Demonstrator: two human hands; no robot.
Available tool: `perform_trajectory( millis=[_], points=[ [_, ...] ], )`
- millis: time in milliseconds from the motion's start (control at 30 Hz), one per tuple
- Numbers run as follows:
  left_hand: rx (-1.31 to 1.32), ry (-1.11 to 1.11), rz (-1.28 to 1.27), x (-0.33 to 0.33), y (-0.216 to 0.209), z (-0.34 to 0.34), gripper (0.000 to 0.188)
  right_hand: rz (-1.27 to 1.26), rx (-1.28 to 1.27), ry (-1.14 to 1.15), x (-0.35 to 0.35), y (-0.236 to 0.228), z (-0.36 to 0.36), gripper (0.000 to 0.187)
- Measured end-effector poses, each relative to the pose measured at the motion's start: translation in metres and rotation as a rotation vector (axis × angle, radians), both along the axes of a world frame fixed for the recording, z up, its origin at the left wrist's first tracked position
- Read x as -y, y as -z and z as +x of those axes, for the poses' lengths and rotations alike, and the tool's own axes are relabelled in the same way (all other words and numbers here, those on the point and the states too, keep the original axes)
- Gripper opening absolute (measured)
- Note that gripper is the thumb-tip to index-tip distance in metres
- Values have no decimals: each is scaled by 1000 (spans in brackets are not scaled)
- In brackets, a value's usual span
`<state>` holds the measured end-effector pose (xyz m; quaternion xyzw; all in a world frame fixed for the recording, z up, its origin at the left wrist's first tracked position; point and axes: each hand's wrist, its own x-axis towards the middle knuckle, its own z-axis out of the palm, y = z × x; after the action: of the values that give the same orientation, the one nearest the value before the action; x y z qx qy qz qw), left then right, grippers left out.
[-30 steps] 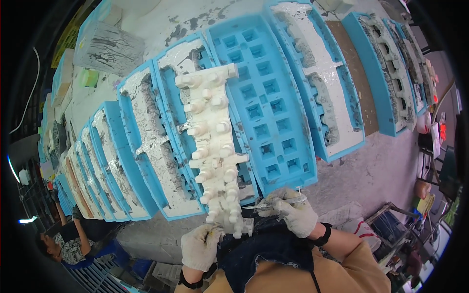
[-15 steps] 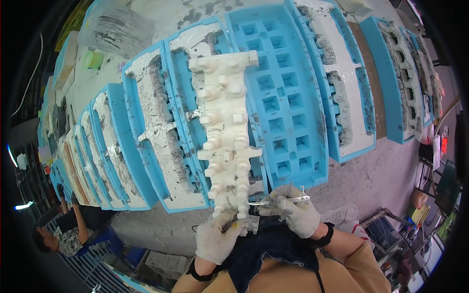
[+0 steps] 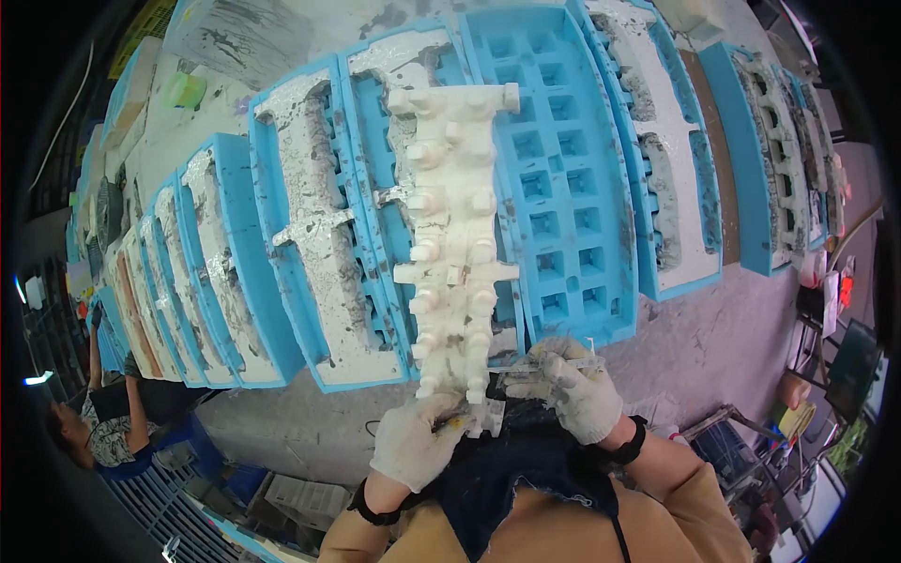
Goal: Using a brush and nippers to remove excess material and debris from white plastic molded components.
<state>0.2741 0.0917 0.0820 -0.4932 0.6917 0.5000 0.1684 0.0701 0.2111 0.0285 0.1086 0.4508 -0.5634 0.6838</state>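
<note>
A long white cast piece with rows of knobs (image 3: pixel 455 206) lies lengthwise before me, over the blue moulds, its near end by my waist. My left hand (image 3: pixel 419 443), in a dirty white glove, is closed around that near end. My right hand (image 3: pixel 580 399), gloved too, is closed on a thin silvery tool (image 3: pixel 504 370) whose tip points left toward the knobs' right side. The tool's exact kind is unclear, and fingers cover its middle. Whether the tip touches the piece, I cannot tell.
An unfilled blue mould with square pockets (image 3: pixel 549 169) sits right of the piece. Blue moulds with white, grey-stained fill (image 3: pixel 314 225) stand on both sides. A clear plastic-wrapped block (image 3: pixel 249 42) lies at the far left. Another person (image 3: pixel 117 422) works at the left edge.
The view has shifted a little, so the moulds and the white piece sit slightly right and higher. Both hands keep their holds, with only slight movement at the piece's near end.
</note>
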Motion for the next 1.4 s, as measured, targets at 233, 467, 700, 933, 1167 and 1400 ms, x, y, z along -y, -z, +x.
perform_trajectory(
  millis=[233,467,700,933,1167,1400],
  points=[
    [-132,-12,-86,-7,11,15,32,13,-76,95,-9,-22,2,24],
    [-208,-200,-217,-47,9,30,33,-92,-160,52,-41,-31,-1,23],
    [-282,-371,-302,-76,7,44,34,-107,-86,67,-89,-27,0,17],
    [-155,-384,-215,-68,-20,17,43,-82,-76,69,-101,-26,5,18],
    [-129,-189,-259,-38,12,9,43,-80,-101,155,-73,-27,9,22],
    [9,-123,-168,-29,9,-13,44,-81,-107,218,-45,-15,20,28]
  ],
)
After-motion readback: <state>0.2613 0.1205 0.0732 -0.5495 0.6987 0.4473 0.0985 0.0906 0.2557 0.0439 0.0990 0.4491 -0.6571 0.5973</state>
